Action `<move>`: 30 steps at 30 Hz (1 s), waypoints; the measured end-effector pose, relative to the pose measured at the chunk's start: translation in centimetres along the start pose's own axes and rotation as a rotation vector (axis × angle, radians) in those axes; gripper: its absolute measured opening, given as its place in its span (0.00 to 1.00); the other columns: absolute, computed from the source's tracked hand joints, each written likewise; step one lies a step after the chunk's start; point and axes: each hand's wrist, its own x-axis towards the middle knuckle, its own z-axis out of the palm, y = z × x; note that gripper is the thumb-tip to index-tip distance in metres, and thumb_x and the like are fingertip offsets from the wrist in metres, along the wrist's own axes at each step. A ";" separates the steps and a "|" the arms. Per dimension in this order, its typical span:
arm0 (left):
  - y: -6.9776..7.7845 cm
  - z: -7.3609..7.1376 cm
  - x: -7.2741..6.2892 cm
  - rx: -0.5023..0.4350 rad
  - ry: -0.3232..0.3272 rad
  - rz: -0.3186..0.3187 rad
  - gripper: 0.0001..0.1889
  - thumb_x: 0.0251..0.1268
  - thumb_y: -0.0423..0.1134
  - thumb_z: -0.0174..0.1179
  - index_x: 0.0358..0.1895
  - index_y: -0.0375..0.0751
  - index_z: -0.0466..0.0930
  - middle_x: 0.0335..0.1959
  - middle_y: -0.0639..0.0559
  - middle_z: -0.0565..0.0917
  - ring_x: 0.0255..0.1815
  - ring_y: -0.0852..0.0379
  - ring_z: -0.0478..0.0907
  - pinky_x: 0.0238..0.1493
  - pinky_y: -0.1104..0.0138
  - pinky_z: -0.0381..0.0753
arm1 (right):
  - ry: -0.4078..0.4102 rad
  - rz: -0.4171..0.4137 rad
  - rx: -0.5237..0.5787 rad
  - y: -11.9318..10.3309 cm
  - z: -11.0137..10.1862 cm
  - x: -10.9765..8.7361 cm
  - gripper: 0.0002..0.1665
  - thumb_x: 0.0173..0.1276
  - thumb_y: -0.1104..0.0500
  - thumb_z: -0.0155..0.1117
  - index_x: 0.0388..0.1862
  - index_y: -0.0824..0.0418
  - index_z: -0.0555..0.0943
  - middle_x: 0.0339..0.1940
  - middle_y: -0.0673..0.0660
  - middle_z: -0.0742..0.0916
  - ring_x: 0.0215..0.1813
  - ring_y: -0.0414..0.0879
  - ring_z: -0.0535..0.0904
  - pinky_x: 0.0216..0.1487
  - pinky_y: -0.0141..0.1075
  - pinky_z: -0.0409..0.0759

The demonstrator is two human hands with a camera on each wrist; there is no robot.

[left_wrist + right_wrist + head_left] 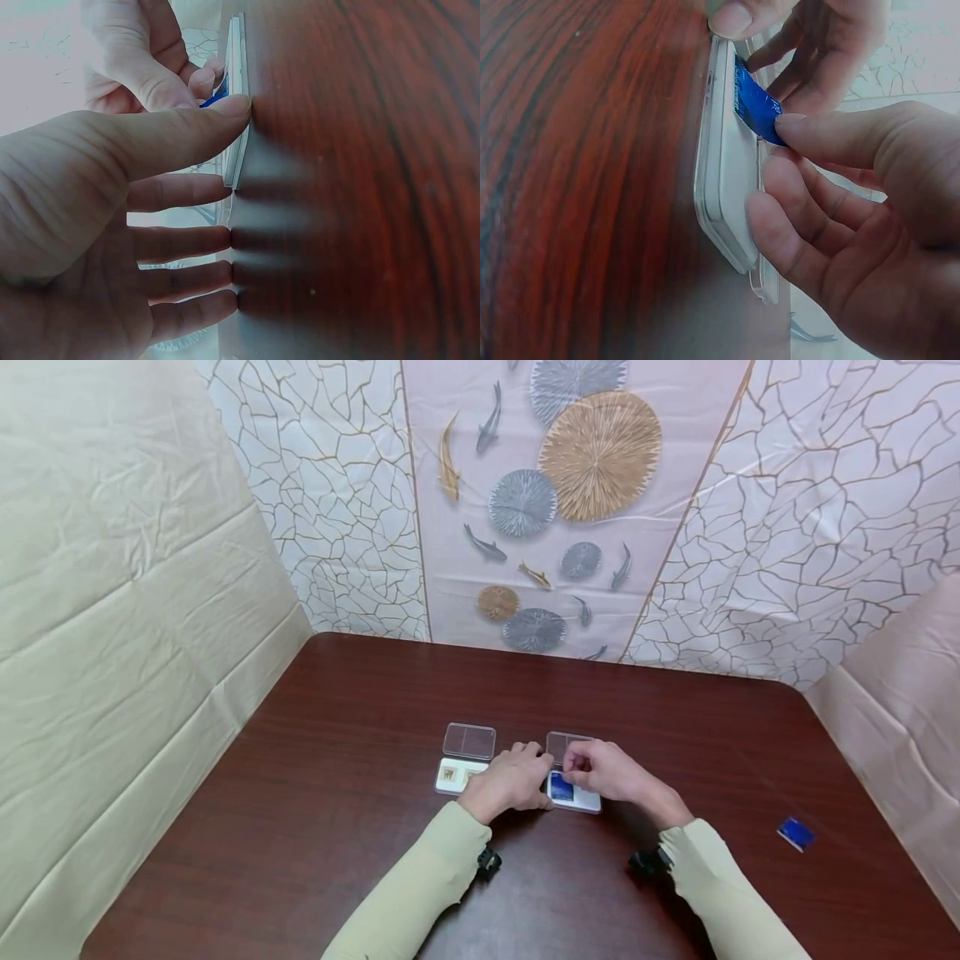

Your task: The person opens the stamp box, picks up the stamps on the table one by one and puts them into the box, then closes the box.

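A shallow white case [585, 802] lies on the table, its clear lid [557, 742] laid back behind it. On its white insert sits a thin blue printed slip [561, 787], lifted and bent at one corner in the right wrist view. My right hand [606, 770] pinches that corner between thumb and fingertips. Beside the case, my left hand [513, 779] keeps its fingers fairly straight, tips on the tabletop; its thumb [225, 109] touches the case edge. A second white case [448, 777] with small tan pictures is partly hidden behind the left hand.
Another clear lid [469, 741] lies behind the second case. A separate blue slip [796, 833] rests far to the right on the dark wooden table [315, 810]. Patterned cloth [345, 527] hangs behind the table's far edge, with plain cloth at the sides.
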 end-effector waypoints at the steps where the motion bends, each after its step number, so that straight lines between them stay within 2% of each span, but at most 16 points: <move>1: 0.0 0.0 0.0 0.000 0.000 0.001 0.29 0.57 0.59 0.68 0.57 0.49 0.77 0.59 0.49 0.76 0.58 0.50 0.73 0.55 0.59 0.77 | 0.002 -0.003 -0.008 0.0 0.1 0.0 0.06 0.61 0.63 0.69 0.29 0.54 0.80 0.24 0.47 0.82 0.28 0.38 0.73 0.31 0.30 0.71; 10: -0.1 0.1 0.0 0.009 0.005 0.002 0.29 0.57 0.60 0.68 0.58 0.49 0.76 0.59 0.49 0.76 0.57 0.50 0.73 0.54 0.59 0.77 | 0.003 0.029 -0.039 -0.2 0.6 0.3 0.07 0.61 0.63 0.70 0.29 0.53 0.80 0.22 0.46 0.81 0.26 0.38 0.73 0.29 0.30 0.71; 22: 0.0 0.2 0.1 0.010 0.001 -0.004 0.30 0.57 0.60 0.67 0.59 0.49 0.76 0.60 0.48 0.76 0.58 0.50 0.73 0.56 0.59 0.77 | 0.048 0.023 -0.064 -0.3 0.9 0.3 0.10 0.60 0.63 0.71 0.29 0.54 0.77 0.22 0.47 0.80 0.26 0.38 0.73 0.29 0.31 0.71; 30: -0.1 0.2 0.0 0.008 0.004 0.003 0.29 0.57 0.60 0.67 0.58 0.49 0.76 0.60 0.48 0.76 0.57 0.50 0.73 0.55 0.59 0.77 | 0.036 0.059 -0.078 -0.6 1.0 0.2 0.12 0.62 0.62 0.70 0.26 0.53 0.75 0.22 0.47 0.79 0.25 0.40 0.72 0.28 0.32 0.70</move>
